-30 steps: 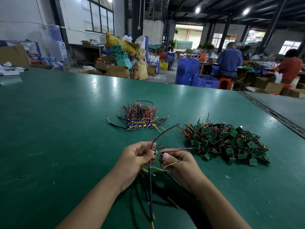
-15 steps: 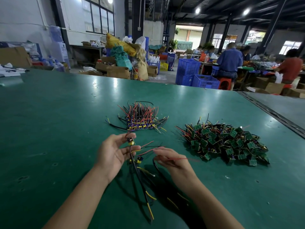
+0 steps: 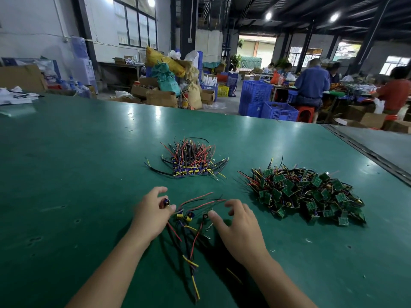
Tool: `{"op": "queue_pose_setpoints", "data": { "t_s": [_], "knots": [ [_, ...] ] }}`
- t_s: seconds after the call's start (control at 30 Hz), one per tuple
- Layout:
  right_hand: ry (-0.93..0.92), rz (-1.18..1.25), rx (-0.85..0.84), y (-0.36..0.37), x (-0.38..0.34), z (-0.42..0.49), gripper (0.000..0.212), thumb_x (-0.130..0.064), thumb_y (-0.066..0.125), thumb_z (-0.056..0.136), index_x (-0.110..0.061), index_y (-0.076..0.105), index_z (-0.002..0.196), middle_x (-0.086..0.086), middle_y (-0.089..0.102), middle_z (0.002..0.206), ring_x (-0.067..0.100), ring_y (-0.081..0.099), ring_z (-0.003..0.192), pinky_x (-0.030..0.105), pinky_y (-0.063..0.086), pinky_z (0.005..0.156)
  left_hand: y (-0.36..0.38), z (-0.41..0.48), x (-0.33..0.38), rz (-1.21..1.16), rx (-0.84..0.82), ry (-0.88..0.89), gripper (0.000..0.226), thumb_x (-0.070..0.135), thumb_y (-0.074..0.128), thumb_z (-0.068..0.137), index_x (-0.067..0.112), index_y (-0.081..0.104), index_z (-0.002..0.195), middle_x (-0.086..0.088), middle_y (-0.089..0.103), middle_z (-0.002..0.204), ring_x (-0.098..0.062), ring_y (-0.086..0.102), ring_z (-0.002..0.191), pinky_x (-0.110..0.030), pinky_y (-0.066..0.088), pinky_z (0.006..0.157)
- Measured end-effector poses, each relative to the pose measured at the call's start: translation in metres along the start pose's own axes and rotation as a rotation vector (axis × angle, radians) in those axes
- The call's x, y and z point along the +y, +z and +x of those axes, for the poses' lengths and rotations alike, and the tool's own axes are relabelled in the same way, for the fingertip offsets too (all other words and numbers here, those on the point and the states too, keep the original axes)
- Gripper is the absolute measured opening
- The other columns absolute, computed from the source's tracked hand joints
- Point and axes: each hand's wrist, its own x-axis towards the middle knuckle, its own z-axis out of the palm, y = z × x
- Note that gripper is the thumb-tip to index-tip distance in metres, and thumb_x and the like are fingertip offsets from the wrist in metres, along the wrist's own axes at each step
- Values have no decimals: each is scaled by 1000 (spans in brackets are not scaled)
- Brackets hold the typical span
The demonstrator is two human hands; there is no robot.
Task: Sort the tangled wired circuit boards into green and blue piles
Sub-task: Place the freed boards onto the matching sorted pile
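Left grip (image 3: 151, 216) pinches blue board (image 3: 165, 202); right grip (image 3: 240, 227) open over loose wires (image 3: 195, 237). I'd tease leads free slowly, then to blue pile (image 3: 191, 162).

Green table (image 3: 66, 174), matte, lightly pitted; blue-board pile (image 3: 191, 165) just beyond left hand (image 3: 151, 213); green-board pile (image 3: 311, 194) beyond and right of right hand (image 3: 240, 225); loose wired boards (image 3: 189, 215) between both hands; white papers (image 3: 13, 98) far beyond left hand, at the edge.

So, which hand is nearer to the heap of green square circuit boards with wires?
Right. The right hand is just left of the heap of green circuit boards, not touching it; the left hand is farther left, pinching a small wired board.
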Motion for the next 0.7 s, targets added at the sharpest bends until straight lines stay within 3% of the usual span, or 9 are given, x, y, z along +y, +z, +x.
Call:
{"op": "queue_pose_setpoints", "data": {
  "t_s": [0.1, 0.27, 0.33, 0.47, 0.57, 0.7],
  "knots": [
    [6, -107, -113, 1, -2, -1, 63, -69, 48, 87, -21, 55, 127, -3, 61, 117, 18, 49, 115, 32, 41, 94, 10, -6, 1, 120, 33, 77, 66, 20, 81, 76, 18, 50, 135, -12, 60, 129, -26, 60, 114, -38, 44, 102],
    [-80, -41, -134, 6, -13, -5, 47, -54, 55, 91, -9, 66, 100, 7, 67, 100, 24, 57, 97, 32, 43, 79, 27, -14, 3, 78, 7, 90, 76, 18, 87, 67, 18, 54, 136, -7, 63, 128, -20, 58, 117, -34, 44, 103],
    [-55, 49, -139, 7, -14, -6, 43, -49, 57, 91, -9, 68, 101, 6, 69, 96, 23, 60, 94, 30, 43, 76, 32, -17, 3, 1, -33, 53, 80, 11, 86, 67, 17, 51, 139, -6, 59, 133, -17, 55, 121, -31, 41, 105],
    [100, 227, -129, 5, -15, -2, 48, -40, 63, 89, -17, 60, 131, -2, 70, 118, 13, 61, 112, 18, 41, 84, 43, -24, 7, -221, -125, -28, 87, -9, 79, 68, 13, 43, 144, -4, 56, 133, -13, 55, 118, -24, 41, 100],
    [162, 361, -144, 8, -16, 0, 41, -30, 65, 89, -16, 64, 127, -8, 72, 107, 8, 66, 102, 22, 48, 89, 52, -29, 12, -384, -191, -65, 82, -20, 64, 75, 6, 35, 147, -5, 52, 136, -14, 56, 120, -21, 41, 97],
    [235, 691, -170, 13, -16, -1, 30, -16, 62, 92, -15, 67, 122, -5, 75, 102, 12, 69, 99, 37, 51, 97, 56, -34, 20, -556, -209, -112, 66, -16, 55, 83, 5, 41, 144, -5, 60, 124, -10, 62, 103, -22, 46, 88]
  ]
}}
